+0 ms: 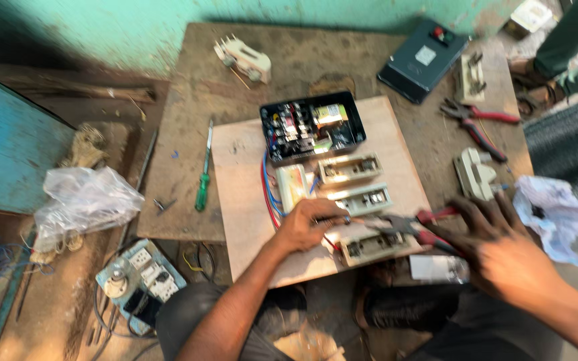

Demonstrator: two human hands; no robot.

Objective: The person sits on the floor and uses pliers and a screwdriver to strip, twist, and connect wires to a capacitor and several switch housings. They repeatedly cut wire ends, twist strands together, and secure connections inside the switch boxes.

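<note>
1. Your left hand (309, 224) lies curled on the board (249, 200), fingertips pinched on a wire end by the lowest fuse holder (374, 246).
2. Your right hand (496, 244) is wrapped around the red-handled pliers (406, 227); the nose points at your left fingertips and nearly touches them.
3. Two more fuse holders (356, 184) sit just beyond your left hand, and past them the open black box (312, 127), with red and blue wires (267, 190) running down toward your left wrist.
4. Out past your left hand, off the board, a green screwdriver (203, 175) lies on the table (188, 120).
5. Beyond your right hand: a loose cream holder (474, 172), a second pair of red pliers (479, 124) and the grey cover (423, 59).
6. Crumpled white plastic (553, 214) crowds right against the outer side of your right hand.
7. A white block (436, 267) sits under your right wrist, partly hidden.
</note>
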